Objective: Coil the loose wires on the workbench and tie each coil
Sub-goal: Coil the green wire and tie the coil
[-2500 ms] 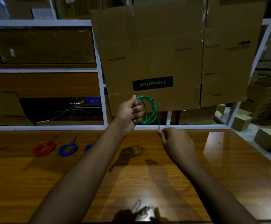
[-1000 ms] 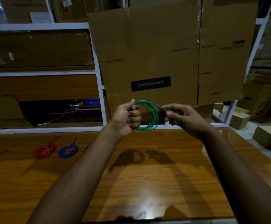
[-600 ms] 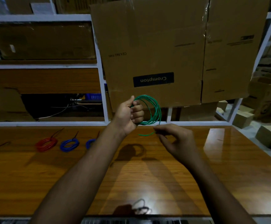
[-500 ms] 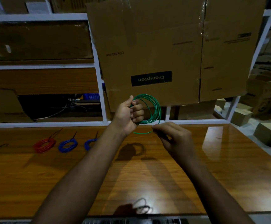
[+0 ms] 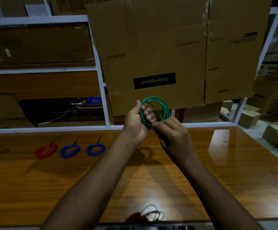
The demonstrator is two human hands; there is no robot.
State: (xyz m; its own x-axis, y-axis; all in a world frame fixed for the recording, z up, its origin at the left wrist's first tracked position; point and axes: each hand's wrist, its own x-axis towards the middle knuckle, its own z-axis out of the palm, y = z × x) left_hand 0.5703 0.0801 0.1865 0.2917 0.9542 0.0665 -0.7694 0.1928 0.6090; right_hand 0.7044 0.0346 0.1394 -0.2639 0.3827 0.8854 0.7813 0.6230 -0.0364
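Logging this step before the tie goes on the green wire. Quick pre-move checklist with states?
1. Left hand grips green coil: ok.
2. Coil held clear above the workbench: ok.
3. Loops bunched, none hanging loose: ok.
4. Right hand at the coil's lower edge, fingers pinched there: ok; wire end hidden.
5. Tie ready in a hand: cannot tell.
6. Earlier coils, red coil and two blue coils, carry ties: ok.

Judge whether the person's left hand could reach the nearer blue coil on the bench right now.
Probably not yet: the left hand grips the green coil, though nothing blocks the way to the blue coil.
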